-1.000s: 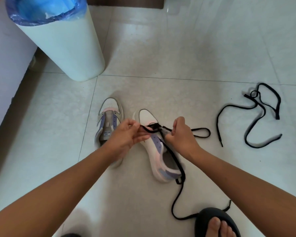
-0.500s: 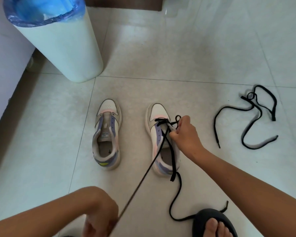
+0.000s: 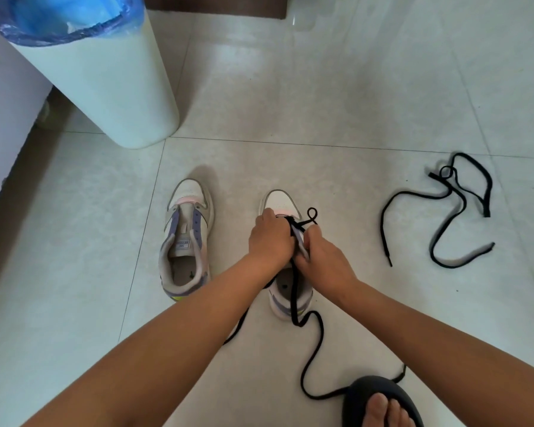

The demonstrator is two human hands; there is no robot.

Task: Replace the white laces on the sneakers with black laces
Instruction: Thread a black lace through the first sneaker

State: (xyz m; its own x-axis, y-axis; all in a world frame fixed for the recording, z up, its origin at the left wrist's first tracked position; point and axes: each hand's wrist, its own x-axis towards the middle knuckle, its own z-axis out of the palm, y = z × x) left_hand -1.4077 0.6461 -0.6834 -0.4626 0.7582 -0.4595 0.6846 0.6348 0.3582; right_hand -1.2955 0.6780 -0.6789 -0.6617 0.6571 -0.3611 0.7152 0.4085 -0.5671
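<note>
Left hand (image 3: 270, 238) back from its long pull, again at the sneaker's (image 3: 287, 291) black lace (image 3: 295, 292).

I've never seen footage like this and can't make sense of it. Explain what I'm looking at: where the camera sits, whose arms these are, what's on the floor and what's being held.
There is no machine here. The camera is worn on a person's head and looks down, so the two arms reaching in from the bottom are that person's own.

Both hands work on the right sneaker. The left hand and the right hand grip a black lace near the shoe's front; its loose length trails back toward a dark slipper on the person's foot.

The left sneaker stands beside it with no lace. A second black lace lies loose on the tiled floor to the right. A white bin with a blue liner stands at the upper left.
</note>
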